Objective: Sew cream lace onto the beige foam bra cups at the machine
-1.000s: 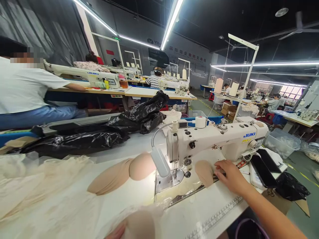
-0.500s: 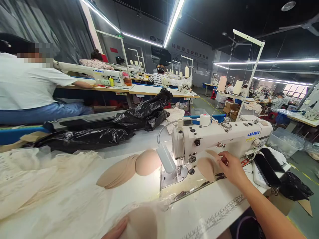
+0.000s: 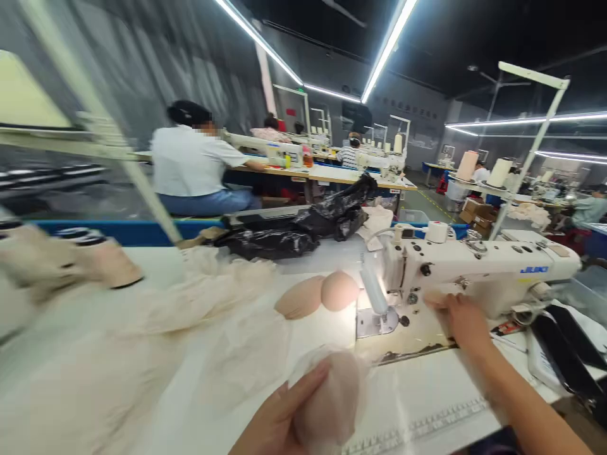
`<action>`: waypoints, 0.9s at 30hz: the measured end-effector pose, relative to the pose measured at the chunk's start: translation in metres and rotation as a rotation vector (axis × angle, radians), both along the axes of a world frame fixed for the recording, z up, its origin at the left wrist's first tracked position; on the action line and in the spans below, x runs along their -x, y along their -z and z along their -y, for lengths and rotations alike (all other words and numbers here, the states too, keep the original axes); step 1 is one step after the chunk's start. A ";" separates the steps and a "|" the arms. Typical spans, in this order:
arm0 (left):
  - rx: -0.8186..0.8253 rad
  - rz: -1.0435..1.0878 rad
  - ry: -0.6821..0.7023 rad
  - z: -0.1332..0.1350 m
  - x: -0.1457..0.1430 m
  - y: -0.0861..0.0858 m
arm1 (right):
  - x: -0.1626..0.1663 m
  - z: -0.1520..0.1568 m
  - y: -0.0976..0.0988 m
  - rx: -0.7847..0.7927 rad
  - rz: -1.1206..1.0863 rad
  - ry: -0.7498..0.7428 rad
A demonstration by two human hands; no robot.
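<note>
My left hand (image 3: 284, 407) is closed on a beige bra cup (image 3: 334, 404) wrapped in sheer pale fabric, above the front of the table. The thumb presses on its upper side. Under the arm of the white sewing machine (image 3: 474, 265), my right hand (image 3: 467, 322) pinches another bra cup, a beige piece (image 3: 435, 298) seen mostly edge-on and blurred. A joined pair of beige bra cups (image 3: 317, 295) lies on the table left of the needle area, where a lamp (image 3: 374, 289) shines.
Cream lace fabric (image 3: 203, 291) spreads over the table's left side, near thread cones (image 3: 111, 262). A black plastic bag (image 3: 270, 240) lies along the back. Phones (image 3: 564, 354) rest at the right. A co-worker in a white shirt (image 3: 190, 161) sits at another machine.
The view has swung left. My left hand has risen into view with its bra cup. The right hand's bra cup has turned from facing me to nearly edge-on.
</note>
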State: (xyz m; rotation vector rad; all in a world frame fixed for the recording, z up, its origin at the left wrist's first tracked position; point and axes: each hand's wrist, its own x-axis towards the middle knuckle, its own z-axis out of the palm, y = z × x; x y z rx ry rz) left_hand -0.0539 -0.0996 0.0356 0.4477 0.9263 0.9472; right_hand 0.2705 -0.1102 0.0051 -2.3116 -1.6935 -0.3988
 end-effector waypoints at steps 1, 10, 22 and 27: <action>0.003 0.042 0.047 0.002 0.000 -0.002 | -0.007 0.002 -0.001 -0.032 0.007 0.016; -0.070 0.169 0.167 0.003 -0.012 0.007 | 0.093 0.065 0.065 0.078 -1.230 -0.508; -0.777 -0.048 0.790 -0.018 0.018 -0.017 | 0.110 0.049 0.041 -0.136 -1.148 -0.813; -1.826 -0.742 1.120 -0.050 0.005 -0.013 | 0.076 0.006 0.009 -0.229 -0.021 -1.125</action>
